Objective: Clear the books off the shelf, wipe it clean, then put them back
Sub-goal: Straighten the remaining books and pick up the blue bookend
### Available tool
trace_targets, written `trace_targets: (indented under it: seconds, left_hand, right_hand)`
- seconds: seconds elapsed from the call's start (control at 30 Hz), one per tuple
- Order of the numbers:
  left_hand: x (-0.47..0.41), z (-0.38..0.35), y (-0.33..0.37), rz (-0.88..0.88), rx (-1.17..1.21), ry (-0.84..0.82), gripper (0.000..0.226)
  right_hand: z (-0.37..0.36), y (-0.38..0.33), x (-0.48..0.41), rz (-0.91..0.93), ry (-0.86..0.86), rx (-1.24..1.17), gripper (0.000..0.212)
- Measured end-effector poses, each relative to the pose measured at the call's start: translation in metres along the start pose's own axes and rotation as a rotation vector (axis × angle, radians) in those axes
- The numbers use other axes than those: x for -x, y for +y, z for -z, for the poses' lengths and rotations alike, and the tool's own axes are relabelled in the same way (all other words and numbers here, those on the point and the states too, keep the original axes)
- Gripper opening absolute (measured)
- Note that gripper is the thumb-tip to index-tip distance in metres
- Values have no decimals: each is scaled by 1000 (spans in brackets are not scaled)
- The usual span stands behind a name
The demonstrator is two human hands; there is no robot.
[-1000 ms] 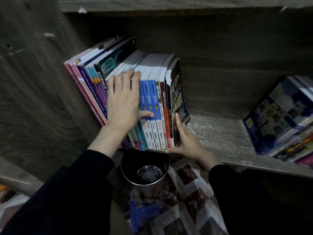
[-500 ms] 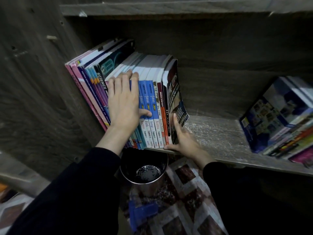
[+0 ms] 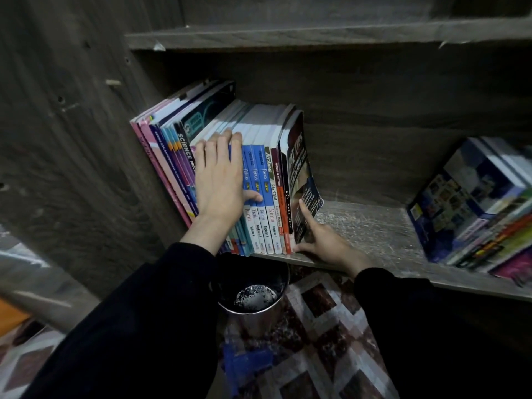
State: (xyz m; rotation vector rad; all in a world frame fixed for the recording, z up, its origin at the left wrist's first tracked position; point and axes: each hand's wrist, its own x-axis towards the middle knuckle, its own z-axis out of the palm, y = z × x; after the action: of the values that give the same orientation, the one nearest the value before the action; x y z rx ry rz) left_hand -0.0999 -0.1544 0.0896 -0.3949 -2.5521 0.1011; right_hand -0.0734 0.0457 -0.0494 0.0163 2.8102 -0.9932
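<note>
A row of upright books (image 3: 266, 180) leans against the left wall of the wooden shelf (image 3: 371, 234). My left hand (image 3: 221, 180) lies flat on their spines, fingers straight, thumb on a blue spine. The rightmost book is a dark soft-cover (image 3: 302, 168) that bulges outward. My right hand (image 3: 322, 240) rests on the shelf board at its foot, index finger straight along the cover, thumb along the shelf's front edge. A second pile of books (image 3: 472, 208) leans at the shelf's right end.
The bare middle of the shelf board looks dusty and speckled. Below the shelf edge stands a round metal bin (image 3: 253, 295) on a patterned floor mat (image 3: 316, 349), with something blue (image 3: 241, 367) beside it. Another shelf board (image 3: 316, 36) runs above.
Both hands stay on the left row of books and have barely shifted. The view has drifted slightly; the row looks a little more tightly packed to the left.
</note>
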Motion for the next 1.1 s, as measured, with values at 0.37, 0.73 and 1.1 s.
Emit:
trace_targets:
  seconds: [0.37,0.73,1.1]
  left_hand:
    - [0,4,2,2,-30,-4,120]
    - [-2,23,15,175,265,-27,111]
    - [1,61,194,-157,662,109,68]
  right_hand:
    - [-10,-14,10,-22,34,186,98]
    - [19,-12,46,-16,120,-69,74]
    - [126,52,147,-67,1195,73,38]
